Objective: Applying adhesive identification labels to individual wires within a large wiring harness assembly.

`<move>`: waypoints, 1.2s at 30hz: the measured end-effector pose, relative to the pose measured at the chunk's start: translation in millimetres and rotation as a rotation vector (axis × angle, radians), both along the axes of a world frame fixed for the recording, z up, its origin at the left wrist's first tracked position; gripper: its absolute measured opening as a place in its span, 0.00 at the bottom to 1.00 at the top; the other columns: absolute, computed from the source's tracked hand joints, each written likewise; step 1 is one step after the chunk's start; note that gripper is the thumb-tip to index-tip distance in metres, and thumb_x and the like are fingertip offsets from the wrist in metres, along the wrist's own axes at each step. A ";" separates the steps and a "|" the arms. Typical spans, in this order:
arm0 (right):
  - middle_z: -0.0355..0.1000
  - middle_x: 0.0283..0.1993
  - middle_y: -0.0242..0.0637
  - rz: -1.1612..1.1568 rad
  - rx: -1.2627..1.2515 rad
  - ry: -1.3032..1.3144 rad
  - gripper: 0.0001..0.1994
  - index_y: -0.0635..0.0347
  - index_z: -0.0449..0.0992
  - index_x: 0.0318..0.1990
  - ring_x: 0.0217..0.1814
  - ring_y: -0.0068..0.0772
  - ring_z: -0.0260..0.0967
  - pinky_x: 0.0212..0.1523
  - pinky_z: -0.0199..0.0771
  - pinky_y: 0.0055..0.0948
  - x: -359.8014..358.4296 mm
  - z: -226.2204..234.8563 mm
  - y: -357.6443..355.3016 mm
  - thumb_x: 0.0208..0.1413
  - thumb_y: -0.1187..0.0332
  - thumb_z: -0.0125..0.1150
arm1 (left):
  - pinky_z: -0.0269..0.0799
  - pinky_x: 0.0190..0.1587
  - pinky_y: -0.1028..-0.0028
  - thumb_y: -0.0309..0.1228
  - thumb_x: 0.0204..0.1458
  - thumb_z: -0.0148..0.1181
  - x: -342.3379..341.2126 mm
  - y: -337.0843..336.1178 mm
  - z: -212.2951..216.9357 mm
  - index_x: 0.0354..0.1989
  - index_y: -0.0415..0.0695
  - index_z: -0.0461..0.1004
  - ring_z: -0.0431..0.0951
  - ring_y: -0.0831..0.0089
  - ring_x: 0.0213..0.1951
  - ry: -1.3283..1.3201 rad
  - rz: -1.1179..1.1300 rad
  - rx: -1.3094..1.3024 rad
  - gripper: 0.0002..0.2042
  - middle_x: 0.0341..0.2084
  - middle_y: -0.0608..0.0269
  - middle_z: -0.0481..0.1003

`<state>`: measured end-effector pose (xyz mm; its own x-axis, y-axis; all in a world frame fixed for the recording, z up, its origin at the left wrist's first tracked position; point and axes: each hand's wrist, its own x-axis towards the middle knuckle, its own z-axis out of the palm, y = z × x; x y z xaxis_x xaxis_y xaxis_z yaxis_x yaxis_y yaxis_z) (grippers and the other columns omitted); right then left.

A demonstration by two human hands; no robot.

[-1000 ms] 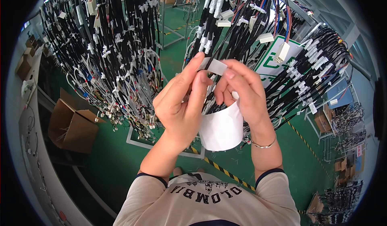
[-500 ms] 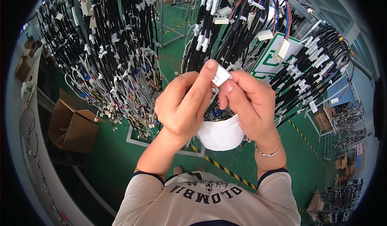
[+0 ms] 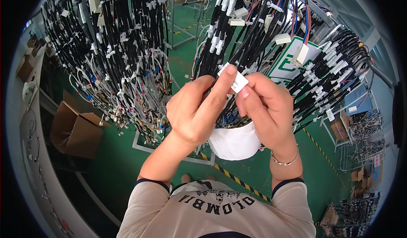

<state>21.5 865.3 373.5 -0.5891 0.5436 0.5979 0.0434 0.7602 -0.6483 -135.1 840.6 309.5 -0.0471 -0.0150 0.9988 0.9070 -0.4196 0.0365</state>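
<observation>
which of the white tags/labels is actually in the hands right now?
The small white label pinched between the left hand and right hand, at centre in front of the black cable bundle. The other white tags hang untouched on the harnesses.

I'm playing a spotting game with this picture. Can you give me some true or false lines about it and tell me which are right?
1. Both hands pinch a small white label. True.
2. The left hand is held far from the right hand. False: they meet at the label.
3. A bracelet is on the right wrist. True.
4. The cardboard box stands on a red floor. False: the floor is green.
5. Black cable bundles hang around the hands. True.
</observation>
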 end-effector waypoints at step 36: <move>0.65 0.19 0.28 -0.151 0.134 -0.054 0.04 0.65 0.78 0.36 0.18 0.12 0.57 0.19 0.56 0.20 18.2 -10.6 11.0 0.59 0.75 0.57 | 0.45 0.21 0.85 0.25 0.55 0.65 13.2 -12.4 29.8 0.33 0.37 0.80 0.56 0.94 0.19 -1.023 -1.022 -0.569 0.04 0.16 0.83 0.67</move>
<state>39.7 876.2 362.8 -0.5399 0.5457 0.6408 0.1953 0.8218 -0.5352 -121.9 828.2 339.2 -0.4416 0.8038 0.3985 -0.2559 -0.5386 0.8028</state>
